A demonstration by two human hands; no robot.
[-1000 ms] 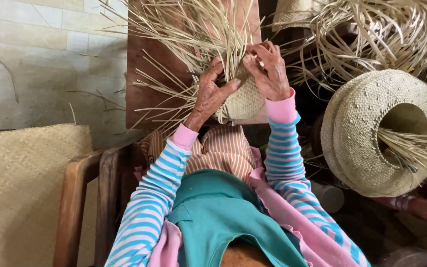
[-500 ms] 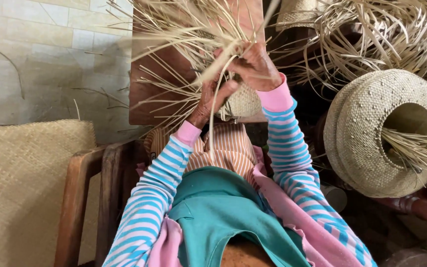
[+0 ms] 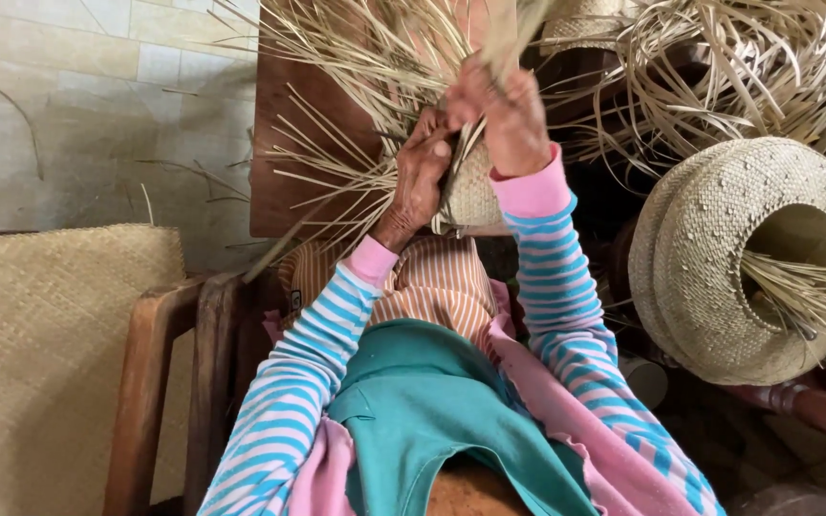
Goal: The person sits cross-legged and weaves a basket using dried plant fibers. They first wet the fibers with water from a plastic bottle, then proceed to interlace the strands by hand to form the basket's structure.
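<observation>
The person's left hand (image 3: 420, 180) is clasped around the side of a small woven piece (image 3: 471, 186), a pale, tightly plaited, rounded form held at about 12 o'clock in the view, just above a striped orange cloth (image 3: 432, 282) on the lap. The thumb presses flat against the weave. The right hand (image 3: 504, 119) sits just above and to the 1 o'clock side of the piece, its fingers pinched shut on a bundle of loose straw strips (image 3: 365, 57) that rise from the piece's unfinished edge. These strips are long, flat, dry and straw-coloured, and they fan outward from the hands toward 10, 11 and 12 o'clock, some crossing over a dark brown desk (image 3: 284, 153) behind them. The woven part is dense and even, with a fine checked pattern, while its upper edge dissolves into the unplaited ends. At 3 o'clock lies a finished woven hat (image 3: 709, 258), round and dotted in texture, with more strips poking out of its opening. A tangle of loose strips (image 3: 757, 67) fills the 1 to 2 o'clock corner. A woven mat (image 3: 35, 354) lies at 8 o'clock beside a wooden chair arm (image 3: 145, 382).
</observation>
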